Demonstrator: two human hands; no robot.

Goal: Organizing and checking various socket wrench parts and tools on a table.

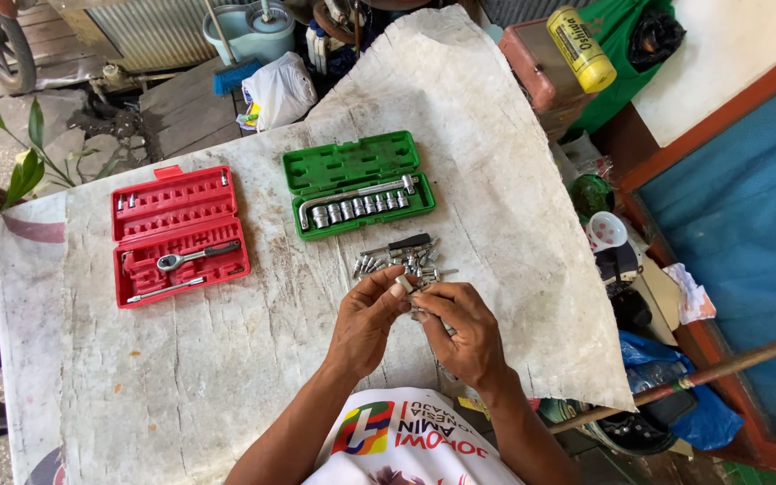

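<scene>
My left hand (365,321) and my right hand (462,330) meet over the table, both pinching a small metal socket piece (406,284) between their fingertips. Just beyond them lies a loose pile of small metal sockets and bits (397,260) with a black-handled tool among them. An open green case (358,184) farther back holds a row of sockets and a bar. An open red case (178,235) at the left holds a ratchet wrench (192,258) and a thin bar.
The table is covered with a worn white sheet (181,377). A yellow can (581,49) lies on a box at the back right. A wooden stick (702,377) sticks out at the right. A white plastic bag (277,90) and a bucket (249,31) sit behind the table.
</scene>
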